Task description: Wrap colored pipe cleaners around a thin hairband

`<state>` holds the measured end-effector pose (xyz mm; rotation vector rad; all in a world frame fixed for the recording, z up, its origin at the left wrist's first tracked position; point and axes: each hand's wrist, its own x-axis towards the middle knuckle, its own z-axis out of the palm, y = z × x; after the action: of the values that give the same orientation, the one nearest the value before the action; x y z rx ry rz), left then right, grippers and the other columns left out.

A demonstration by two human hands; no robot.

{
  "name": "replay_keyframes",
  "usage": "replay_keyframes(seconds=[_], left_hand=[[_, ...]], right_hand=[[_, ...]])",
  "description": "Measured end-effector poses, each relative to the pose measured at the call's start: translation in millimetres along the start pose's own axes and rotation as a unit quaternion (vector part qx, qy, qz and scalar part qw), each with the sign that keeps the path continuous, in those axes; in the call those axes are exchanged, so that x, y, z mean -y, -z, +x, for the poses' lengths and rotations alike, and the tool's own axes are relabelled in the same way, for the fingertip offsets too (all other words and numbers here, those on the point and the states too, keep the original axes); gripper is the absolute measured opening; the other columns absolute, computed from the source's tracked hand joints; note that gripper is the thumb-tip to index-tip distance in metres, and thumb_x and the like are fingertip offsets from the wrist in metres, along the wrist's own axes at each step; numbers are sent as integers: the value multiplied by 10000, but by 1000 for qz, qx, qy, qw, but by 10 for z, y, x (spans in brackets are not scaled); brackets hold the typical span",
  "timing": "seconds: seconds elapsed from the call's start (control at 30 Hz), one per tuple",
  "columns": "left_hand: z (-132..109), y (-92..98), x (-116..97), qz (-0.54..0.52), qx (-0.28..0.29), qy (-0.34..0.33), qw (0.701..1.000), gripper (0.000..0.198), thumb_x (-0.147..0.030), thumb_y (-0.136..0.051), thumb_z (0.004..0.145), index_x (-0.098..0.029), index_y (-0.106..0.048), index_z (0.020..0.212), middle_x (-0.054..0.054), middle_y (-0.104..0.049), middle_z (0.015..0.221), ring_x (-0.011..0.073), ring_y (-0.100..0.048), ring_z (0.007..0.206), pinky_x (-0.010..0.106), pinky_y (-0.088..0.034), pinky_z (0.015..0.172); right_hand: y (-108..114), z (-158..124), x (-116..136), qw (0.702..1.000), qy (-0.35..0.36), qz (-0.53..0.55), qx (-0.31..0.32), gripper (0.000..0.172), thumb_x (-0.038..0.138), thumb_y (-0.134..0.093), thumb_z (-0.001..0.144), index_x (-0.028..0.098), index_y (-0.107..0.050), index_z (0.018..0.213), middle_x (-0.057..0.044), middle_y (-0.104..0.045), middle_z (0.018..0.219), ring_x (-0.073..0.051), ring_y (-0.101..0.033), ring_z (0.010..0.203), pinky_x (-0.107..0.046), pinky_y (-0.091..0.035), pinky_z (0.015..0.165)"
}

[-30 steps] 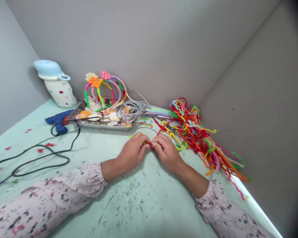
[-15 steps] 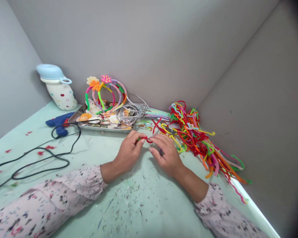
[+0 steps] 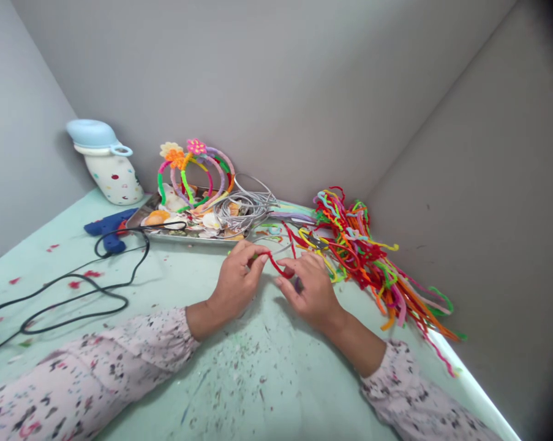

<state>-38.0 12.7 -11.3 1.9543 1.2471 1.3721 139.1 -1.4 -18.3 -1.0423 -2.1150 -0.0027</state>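
Observation:
My left hand [image 3: 237, 278] and my right hand [image 3: 309, 289] meet over the pale green table [image 3: 239, 380], just in front of a metal tray [image 3: 184, 233]. A red pipe cleaner [image 3: 276, 264] runs between them. The left fingers pinch one end, where a bit of green shows. The right thumb and fingers grip the other end lower down. A thin grey wire curves up behind the red strand. Both sleeves are pale with dark speckles.
A heap of coloured pipe cleaners [image 3: 372, 257] lies at the right by the wall. The tray holds wrapped headbands [image 3: 196, 171], grey wire hoops [image 3: 244, 205] and shells. A blue glue gun [image 3: 108, 228] with black cable [image 3: 74, 294] and a white-and-blue jug [image 3: 106, 162] sit left.
My hands have drawn slightly apart, and the red pipe cleaner now stretches out between them. The right hand has dropped a little toward me.

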Motion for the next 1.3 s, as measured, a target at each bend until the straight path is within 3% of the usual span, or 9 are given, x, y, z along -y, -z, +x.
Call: replay_keyframes(seconds=[0.17, 0.33, 0.43, 0.53, 0.6, 0.77, 0.97, 1.13, 1.3], left_hand=[[19, 3, 36, 8, -20, 4, 1000, 151, -229, -485, 896, -194, -625, 940, 36, -618, 901, 173, -566, 890, 309, -463, 809], [24, 4, 25, 6, -22, 13, 1000, 151, -235, -476, 901, -192, -618, 926, 31, -618, 888, 172, -562, 875, 301, -460, 799], [23, -4, 22, -1, -22, 24, 999, 156, -244, -466, 909, -187, -609, 937, 33, -613, 906, 169, -561, 886, 299, -457, 808], [25, -16, 37, -11, -33, 36, 999, 158, -250, -461, 912, -180, -598, 946, 36, -596, 912, 166, -557, 883, 298, -455, 806], [24, -22, 50, -19, -40, 34, 998, 156, -252, -458, 913, -179, -593, 941, 36, -585, 910, 167, -552, 886, 300, -451, 809], [-4, -20, 56, -56, -19, 47, 997, 171, -275, -459, 917, -177, -593, 961, 32, -576, 898, 165, -545, 857, 286, -441, 770], [-30, -1, -9, -63, 44, 22, 997, 187, -281, -458, 927, -168, -606, 947, 22, -549, 861, 153, -522, 829, 269, -410, 763], [-43, 20, -48, -62, 110, -11, 992, 175, -250, -461, 925, -173, -617, 933, 10, -539, 840, 143, -516, 821, 263, -391, 770], [-44, 23, -54, -71, 124, -14, 990, 168, -214, -450, 917, -172, -607, 958, 15, -555, 895, 146, -528, 866, 268, -393, 806]], right_hand=[[36, -40, 34, 998, 44, 12, -31, 212, 234, -554, 872, 234, -584, 1082, 0, -718, 813, -149, -622, 649, -418, -415, 942], [120, -59, 102, 990, 132, -14, -48, 251, 260, -604, 833, 228, -593, 1082, -69, -707, 1035, -227, -632, 964, -442, -431, 920], [101, -63, 155, 978, 195, 18, 71, 191, 282, -557, 866, 225, -621, 1036, -55, -716, 930, -204, -638, 854, -382, -483, 782], [14, -60, 154, 973, 164, 39, 154, 202, 267, -495, 903, 212, -635, 1037, -61, -711, 967, -194, -637, 868, -361, -498, 769], [-48, -58, 106, 985, 113, 25, 131, 226, 241, -492, 905, 212, -629, 1082, -74, -690, 1078, -210, -624, 967, -385, -490, 842], [-87, -43, -58, 999, -4, -34, -9, 333, 189, -534, 875, 191, -568, 1205, -123, -629, 1167, -256, -549, 1113, -459, -435, 964], [-30, -20, -65, 989, 34, -45, -139, 305, 154, -613, 829, 264, -588, 1112, -63, -598, 1046, -220, -562, 992, -412, -479, 867], [-37, 10, -45, 983, 60, -68, -162, 269, 141, -659, 788, 262, -596, 1019, -54, -602, 1011, -224, -566, 976, -406, -478, 841], [-40, 25, -69, 986, 70, -70, -137, 246, 160, -656, 793, 255, -590, 1010, -48, -628, 976, -218, -582, 940, -392, -470, 796]])
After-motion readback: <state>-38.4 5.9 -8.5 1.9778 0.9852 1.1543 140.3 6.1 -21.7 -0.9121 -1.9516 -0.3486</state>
